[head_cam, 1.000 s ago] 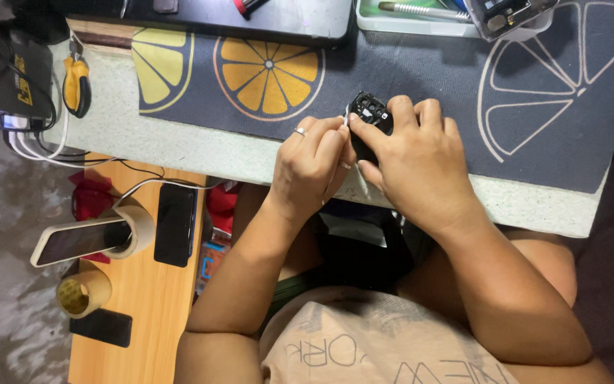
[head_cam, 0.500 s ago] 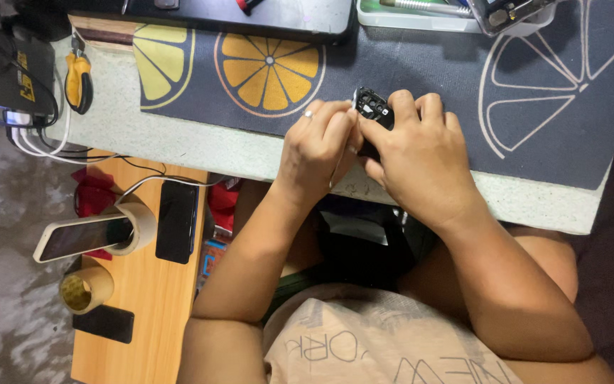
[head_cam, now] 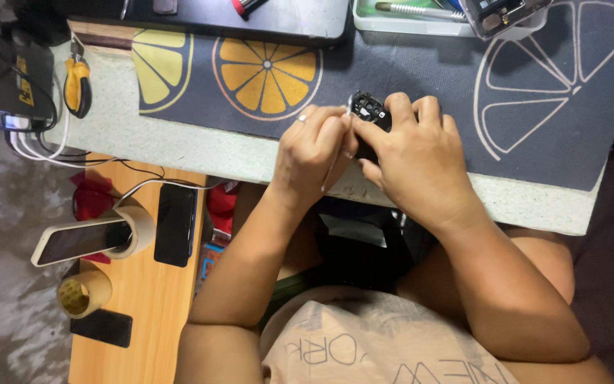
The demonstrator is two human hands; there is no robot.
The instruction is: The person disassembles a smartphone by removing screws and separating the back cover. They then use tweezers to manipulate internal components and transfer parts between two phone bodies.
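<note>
My right hand (head_cam: 415, 158) grips a small black device (head_cam: 369, 112) with tiny parts on its face, holding it over the dark citrus-print mat (head_cam: 534, 107). My left hand (head_cam: 314, 155), a ring on one finger, pinches a thin light-coloured tool (head_cam: 337, 153) whose tip meets the device's near edge. Both hands touch each other at the front of the table. Most of the device is hidden under my fingers.
Yellow-handled pliers (head_cam: 77, 84) lie at the table's left. A black box with cables (head_cam: 5, 78) sits beyond. A tray of tools (head_cam: 421, 14) is at the back. On a wooden bench (head_cam: 143, 313) lie phones (head_cam: 175, 225), tape rolls (head_cam: 83, 291).
Both hands with the device have drifted slightly; my left hand has closed in tighter against the device with the thin tool.
</note>
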